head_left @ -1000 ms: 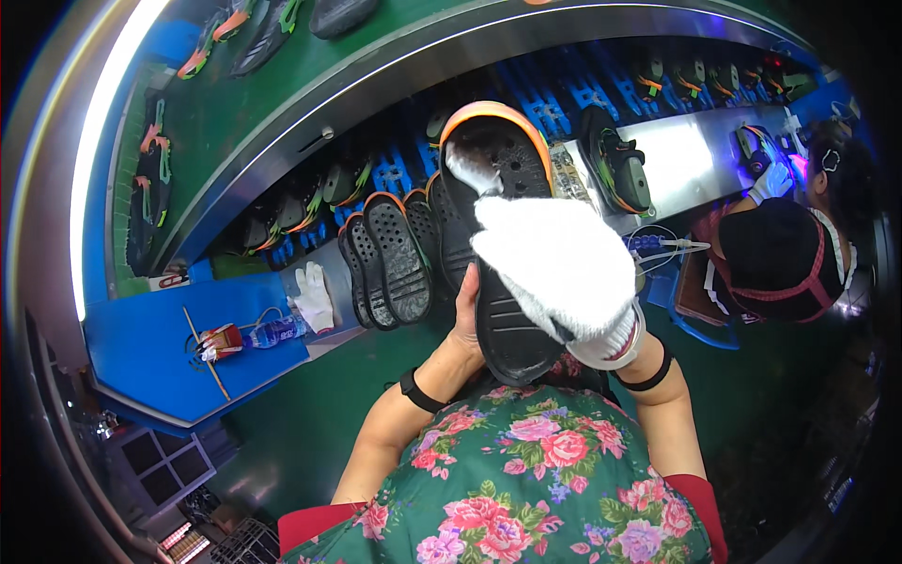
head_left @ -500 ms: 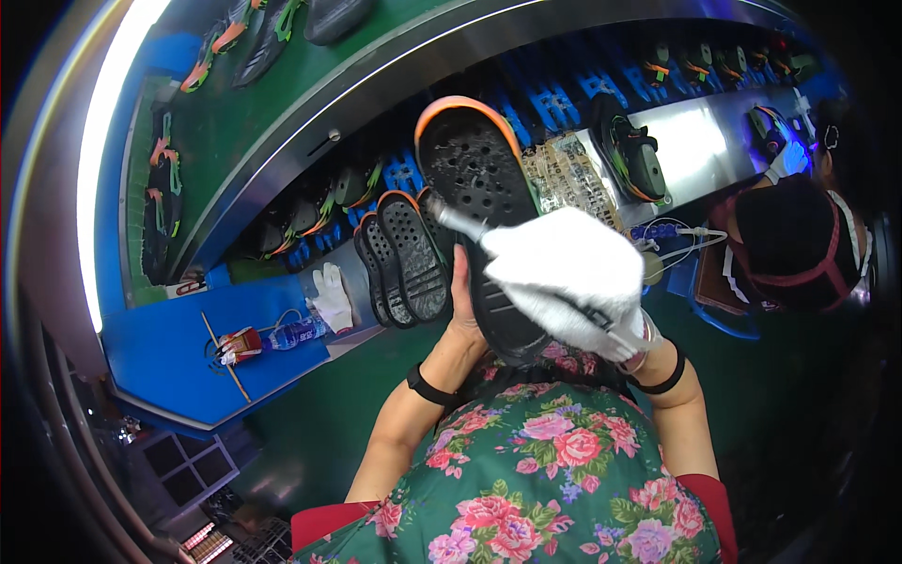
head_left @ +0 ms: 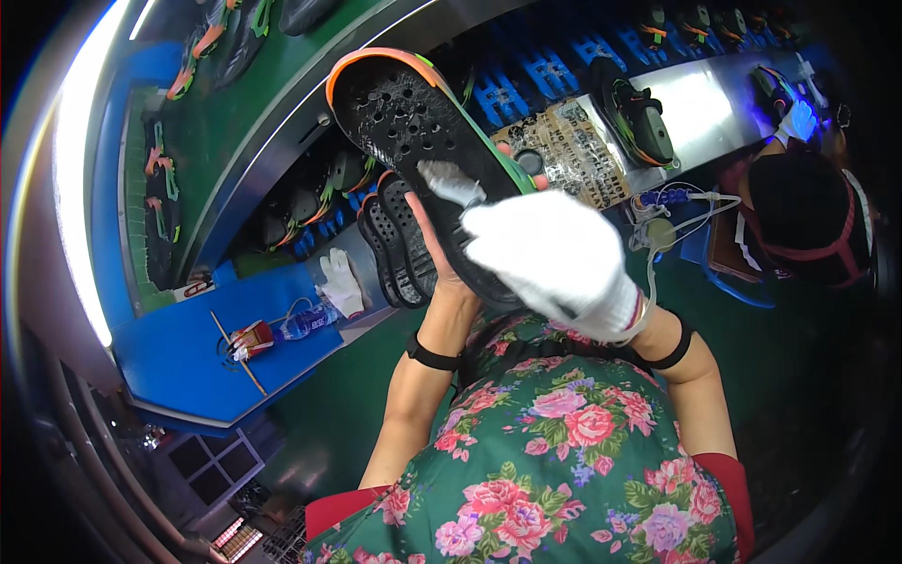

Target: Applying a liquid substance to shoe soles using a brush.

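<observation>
A black shoe sole (head_left: 404, 108) with round holes and an orange-and-green rim lies tilted across my bare left hand (head_left: 449, 273). The thumb presses one side edge, and fingertips curl over the opposite rim. My right hand (head_left: 554, 258), in a white knitted glove, is closed on a brush (head_left: 453, 183). Its pale bristles rest against the wet-looking inner face of the sole, near the middle. The brush handle is mostly hidden by the glove. Beside my left wrist, other black soles (head_left: 381, 244) stand leaning on the bench.
A loose white glove (head_left: 340, 284) and a blue-labelled bottle (head_left: 305, 321) lie on the left bench, near a stick (head_left: 237, 350). Ahead are brown-taped paper (head_left: 564, 150), a finished-looking shoe (head_left: 634, 117) and a conveyor with blue holders (head_left: 550, 75). A co-worker (head_left: 799, 211) sits at right.
The sole has swung up and to the left and now tilts more. The brush has moved slightly across its surface, and fingertips of my left hand now show at the right rim.
</observation>
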Motion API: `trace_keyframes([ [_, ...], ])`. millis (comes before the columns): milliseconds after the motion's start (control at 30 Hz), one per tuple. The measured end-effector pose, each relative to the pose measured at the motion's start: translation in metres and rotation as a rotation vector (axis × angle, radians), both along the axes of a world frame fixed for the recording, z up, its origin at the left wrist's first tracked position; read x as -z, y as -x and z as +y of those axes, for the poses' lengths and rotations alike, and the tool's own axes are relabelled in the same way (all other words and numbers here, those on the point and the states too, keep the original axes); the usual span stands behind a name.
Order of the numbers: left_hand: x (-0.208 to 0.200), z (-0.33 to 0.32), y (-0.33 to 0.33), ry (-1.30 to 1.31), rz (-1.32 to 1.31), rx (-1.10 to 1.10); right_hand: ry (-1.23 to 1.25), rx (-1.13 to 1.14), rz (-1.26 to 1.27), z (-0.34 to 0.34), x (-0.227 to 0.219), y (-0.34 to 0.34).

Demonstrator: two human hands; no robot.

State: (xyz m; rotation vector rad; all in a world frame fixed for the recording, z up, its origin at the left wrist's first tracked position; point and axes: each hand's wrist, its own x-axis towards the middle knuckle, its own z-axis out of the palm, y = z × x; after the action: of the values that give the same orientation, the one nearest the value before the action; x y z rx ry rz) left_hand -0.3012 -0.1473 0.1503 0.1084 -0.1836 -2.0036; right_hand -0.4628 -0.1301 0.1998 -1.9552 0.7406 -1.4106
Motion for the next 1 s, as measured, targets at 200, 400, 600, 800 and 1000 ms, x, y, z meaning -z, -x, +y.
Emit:
trace_keyframes([
  [200,-0.009,-0.009,-0.01,-0.031,0.053,-0.014,0.008,-0.094,-0.115,-0.004,-0.008,-0.001],
  [400,-0.003,-0.022,-0.02,0.043,0.106,0.123,-0.167,-0.215,-0.084,0.012,0.015,-0.012],
  [600,-0.014,-0.017,-0.01,-0.05,0.146,-0.005,0.07,-0.017,0.061,-0.009,-0.01,0.009],
  [800,0.003,-0.011,-0.004,-0.103,-0.378,-0.208,0.242,0.121,0.166,-0.029,-0.025,0.009],
  [1000,0.024,0.0,-0.008,-0.171,-0.515,-0.136,0.026,0.085,0.106,-0.016,0.005,-0.001],
])
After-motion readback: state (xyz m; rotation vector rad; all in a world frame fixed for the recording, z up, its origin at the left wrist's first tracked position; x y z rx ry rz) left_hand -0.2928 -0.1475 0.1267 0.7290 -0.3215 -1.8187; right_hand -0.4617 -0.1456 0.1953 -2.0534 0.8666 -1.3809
